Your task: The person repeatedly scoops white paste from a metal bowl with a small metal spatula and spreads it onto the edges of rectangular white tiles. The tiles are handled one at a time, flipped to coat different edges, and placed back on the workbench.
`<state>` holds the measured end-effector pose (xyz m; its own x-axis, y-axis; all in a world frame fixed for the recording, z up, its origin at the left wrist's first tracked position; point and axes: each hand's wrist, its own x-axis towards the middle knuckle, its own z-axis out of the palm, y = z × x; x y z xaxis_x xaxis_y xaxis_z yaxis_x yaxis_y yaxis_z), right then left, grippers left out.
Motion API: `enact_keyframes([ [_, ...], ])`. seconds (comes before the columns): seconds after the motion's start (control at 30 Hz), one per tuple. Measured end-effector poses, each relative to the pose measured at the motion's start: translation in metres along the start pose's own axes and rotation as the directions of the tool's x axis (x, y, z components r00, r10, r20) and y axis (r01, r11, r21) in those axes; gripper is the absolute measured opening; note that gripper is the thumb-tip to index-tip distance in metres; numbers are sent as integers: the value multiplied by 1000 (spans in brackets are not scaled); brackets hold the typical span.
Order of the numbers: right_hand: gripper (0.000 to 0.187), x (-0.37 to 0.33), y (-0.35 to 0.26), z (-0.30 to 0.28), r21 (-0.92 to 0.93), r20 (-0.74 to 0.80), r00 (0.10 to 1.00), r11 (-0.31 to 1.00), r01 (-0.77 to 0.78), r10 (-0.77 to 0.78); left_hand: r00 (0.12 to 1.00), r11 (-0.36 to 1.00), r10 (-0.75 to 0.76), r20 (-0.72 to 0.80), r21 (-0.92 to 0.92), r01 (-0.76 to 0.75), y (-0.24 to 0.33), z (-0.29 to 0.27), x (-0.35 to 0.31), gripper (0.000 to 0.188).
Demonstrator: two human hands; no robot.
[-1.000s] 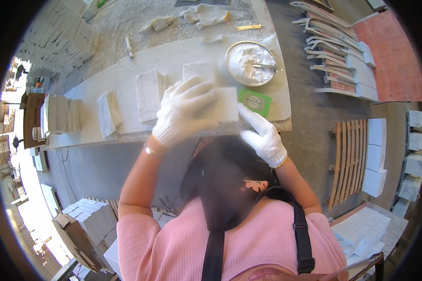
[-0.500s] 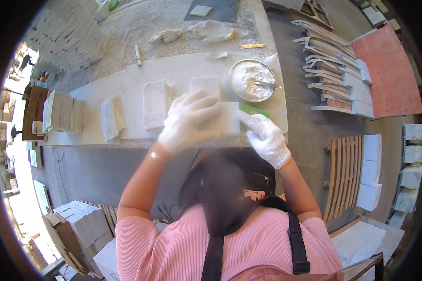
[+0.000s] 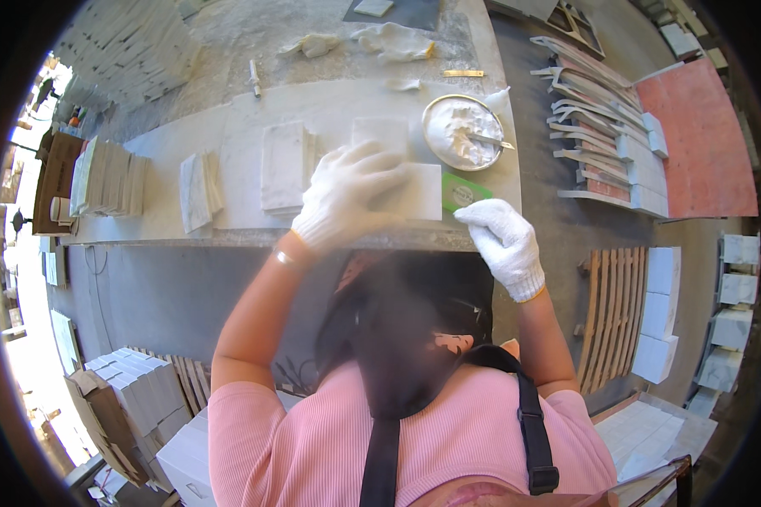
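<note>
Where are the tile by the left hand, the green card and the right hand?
Tile [image 3: 425, 192]: head view, the uncovered right part of its face.
Green card [image 3: 463, 193]: head view, the middle of its visible face.
Right hand [image 3: 507, 247]: head view, the middle of the gloved back.

2 loose gloves [image 3: 393, 41] lie near a yellow strip [image 3: 462, 73], a slatted pallet [image 3: 617, 313] farther right.

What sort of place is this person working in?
Probably a stone or tile workshop. The gloved left hand is spread over a white tile, more white and gray-veined tiles stand stacked on the dusty workbench, and a wooden pallet shows beyond it.
</note>
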<state>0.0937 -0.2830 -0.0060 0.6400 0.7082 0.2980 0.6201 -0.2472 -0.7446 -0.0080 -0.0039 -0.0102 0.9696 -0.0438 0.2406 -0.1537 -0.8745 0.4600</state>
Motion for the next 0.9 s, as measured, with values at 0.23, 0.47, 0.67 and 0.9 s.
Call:
enact_keyframes([
  [0.23, 22, 86, 18, -19, -314, -137, 981, 945, 90, -139, 998, 999, 32, -49, 3, -32, 5, -5, 4, 63],
  [0.47, 22, 180, 35, 9, -579, 23, 998, 815, -29, 52, 988, 998, 67, -138, 22, -64, 2, 0, 2, 59],
  [0.67, 38, 258, 64, 68, -760, 315, 895, 649, 39, 315, 988, 998, 51, -149, -23, -55, 0, 2, 3, 57],
  [0.9, 36, 287, 117, 100, -837, 362, 850, 534, 117, 383, 999, 998, -25, -24, -50, 24, 2, 0, 2, 69],
])
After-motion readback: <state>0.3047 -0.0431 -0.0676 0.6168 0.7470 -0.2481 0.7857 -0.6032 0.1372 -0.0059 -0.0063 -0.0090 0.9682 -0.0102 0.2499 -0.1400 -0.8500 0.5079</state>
